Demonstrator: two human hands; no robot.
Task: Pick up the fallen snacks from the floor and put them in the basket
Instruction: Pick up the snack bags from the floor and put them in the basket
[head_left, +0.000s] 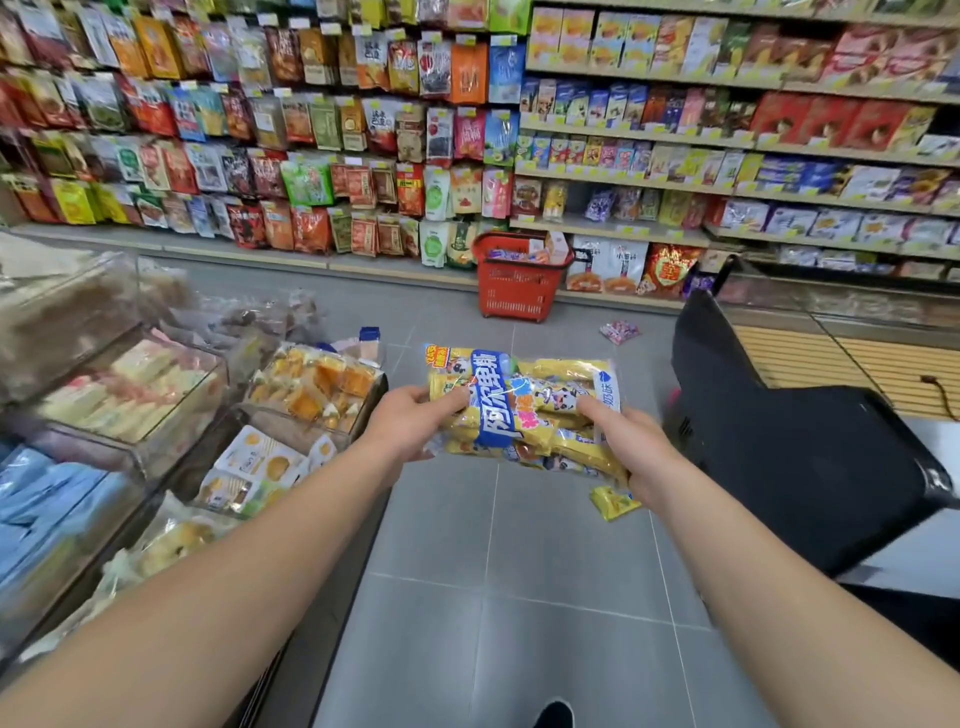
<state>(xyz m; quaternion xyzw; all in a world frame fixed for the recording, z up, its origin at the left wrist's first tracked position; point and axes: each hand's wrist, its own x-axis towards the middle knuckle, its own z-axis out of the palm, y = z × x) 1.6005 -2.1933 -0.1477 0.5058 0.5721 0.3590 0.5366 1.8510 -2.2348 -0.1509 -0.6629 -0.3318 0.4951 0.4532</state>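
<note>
I hold a large clear bag of yellow wrapped snacks (524, 405) with a blue label in front of me, above the grey floor. My left hand (410, 421) grips its left edge and my right hand (631, 447) grips its right edge. A red shopping basket (519, 291) stands on the floor ahead by the shelves, with some packets inside. A small yellow packet (613, 501) lies on the floor under my right hand. A pink packet (619, 331) lies on the floor farther ahead, right of the basket.
Clear bins of wrapped cakes (311, 384) line the left side. A black stand (795, 441) juts in from the right. Shelves full of snack bags (363, 130) fill the wall behind the basket. Grey tiled floor (519, 597) runs between.
</note>
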